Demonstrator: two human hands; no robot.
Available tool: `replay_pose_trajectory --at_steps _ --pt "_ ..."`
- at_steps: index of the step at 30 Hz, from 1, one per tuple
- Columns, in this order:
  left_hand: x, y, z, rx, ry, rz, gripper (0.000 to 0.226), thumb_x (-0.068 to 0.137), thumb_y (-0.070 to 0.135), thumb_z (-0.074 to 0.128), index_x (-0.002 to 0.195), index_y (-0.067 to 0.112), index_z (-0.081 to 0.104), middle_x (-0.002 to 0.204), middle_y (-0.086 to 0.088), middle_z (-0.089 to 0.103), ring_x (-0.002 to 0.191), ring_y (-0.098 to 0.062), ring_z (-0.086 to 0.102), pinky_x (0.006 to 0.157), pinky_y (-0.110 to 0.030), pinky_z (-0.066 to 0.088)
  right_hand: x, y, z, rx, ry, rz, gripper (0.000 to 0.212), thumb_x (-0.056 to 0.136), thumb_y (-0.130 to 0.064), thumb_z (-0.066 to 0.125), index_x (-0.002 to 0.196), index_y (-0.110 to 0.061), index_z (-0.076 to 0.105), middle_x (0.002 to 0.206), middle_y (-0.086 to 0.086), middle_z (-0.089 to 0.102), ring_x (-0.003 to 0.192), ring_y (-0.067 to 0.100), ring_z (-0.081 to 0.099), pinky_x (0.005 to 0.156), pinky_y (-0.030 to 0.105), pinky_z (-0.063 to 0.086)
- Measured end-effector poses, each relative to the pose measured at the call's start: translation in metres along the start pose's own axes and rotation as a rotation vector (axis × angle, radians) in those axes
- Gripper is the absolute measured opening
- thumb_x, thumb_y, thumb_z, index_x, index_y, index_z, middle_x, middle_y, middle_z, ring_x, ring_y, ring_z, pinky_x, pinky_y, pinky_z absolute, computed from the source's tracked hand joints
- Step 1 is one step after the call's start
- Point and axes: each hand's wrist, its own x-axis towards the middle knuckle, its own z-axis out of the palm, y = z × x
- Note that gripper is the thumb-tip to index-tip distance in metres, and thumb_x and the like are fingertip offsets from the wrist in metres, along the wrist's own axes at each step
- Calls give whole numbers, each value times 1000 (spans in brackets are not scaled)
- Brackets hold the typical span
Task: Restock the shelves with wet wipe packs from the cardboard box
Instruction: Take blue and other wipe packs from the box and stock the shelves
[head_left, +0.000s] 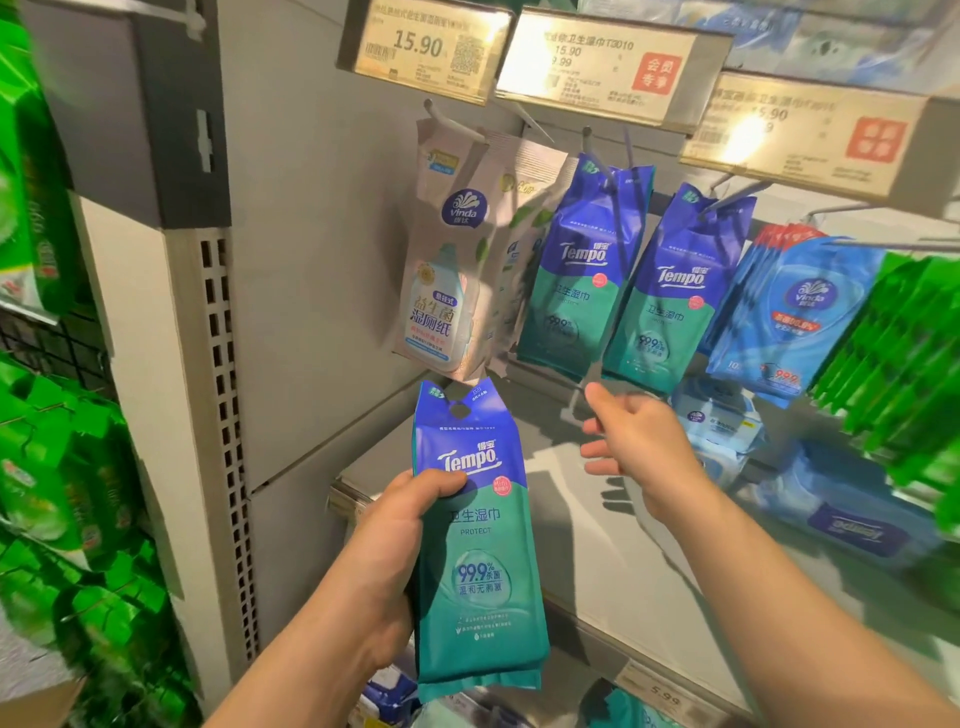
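My left hand (400, 540) grips a blue and teal Tempo wet wipe pack (478, 540) by its left edge, holding it upright below the hanging rows. My right hand (631, 441) reaches forward with loose fingers, just under two matching Tempo packs (576, 280) that hang on metal pegs (605, 171). It holds nothing. A second Tempo row (670, 296) hangs to the right of the first. The cardboard box shows only as a brown corner (36, 701) at the bottom left.
Pale Vinda packs (447, 275) hang left of the Tempo rows, blue Vinda packs (795, 312) and green packs (904, 353) to the right. Price tags (426, 47) line the rail above. A grey shelf (597, 535) lies below with blue boxed wipes (841, 525). Green goods (62, 467) fill the left bay.
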Motion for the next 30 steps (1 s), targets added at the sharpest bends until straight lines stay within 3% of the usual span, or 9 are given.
replay_pose_trajectory --at_steps 2,9,14,17,20,22,25,28,30 --pt "-3 -4 2 10 -34 -6 51 88 30 66 131 4 61 105 -20 77 69 -27 70 66 -30 54 -11 7 -1 -9 -28 13 31 100 -45 59 100 -15 64 92 6 73 70 22 71 67 42 63" --pt "-4 -5 18 13 -74 41 46 90 28 66 129 6 60 92 -15 77 65 -25 70 66 -31 54 -64 21 0 58 -132 -44 15 101 -27 60 99 -12 66 74 -2 70 61 11 63 58 33 48" --pt "-2 -2 32 21 -105 97 30 93 23 66 120 10 64 91 -13 78 64 -24 71 64 -30 56 -97 23 -4 98 -111 -129 22 105 -21 54 93 -7 66 60 -8 65 51 6 56 52 24 45" --pt "-1 1 38 19 -134 109 23 94 24 65 114 14 64 83 -9 78 60 -19 71 53 -26 54 -109 24 -7 197 -147 -99 24 104 -28 54 98 -8 64 75 5 71 59 12 62 52 28 49" --pt "3 4 44 21 -161 119 20 94 25 65 111 16 64 85 -9 77 62 -21 70 59 -28 55 -115 35 -11 224 -299 -28 40 97 -53 59 110 -16 63 100 5 77 85 27 74 67 40 58" --pt "6 6 48 31 -171 145 17 94 26 65 108 17 65 85 -9 77 64 -22 70 63 -30 55 -120 41 -12 285 -427 16 51 89 -57 62 120 -16 58 113 12 74 95 40 73 62 43 61" --pt "10 9 56 62 -197 197 19 94 25 65 112 19 64 87 -7 78 65 -20 71 62 -30 55 -124 45 -11 358 -498 8 56 89 -51 64 126 -12 52 114 17 72 84 43 73 46 37 57" --pt "12 9 61 122 -253 253 22 96 24 64 118 21 61 94 -6 79 71 -19 73 61 -29 56 -124 47 -7 339 -409 -64 49 90 -49 61 122 -13 53 101 19 74 56 35 64 42 34 50" --pt "11 10 62 179 -323 296 22 98 25 63 120 22 59 98 -4 80 78 -17 75 63 -28 57 -124 48 -5 350 -320 -103 53 85 -54 64 120 -15 55 95 17 75 54 34 62 43 35 46"
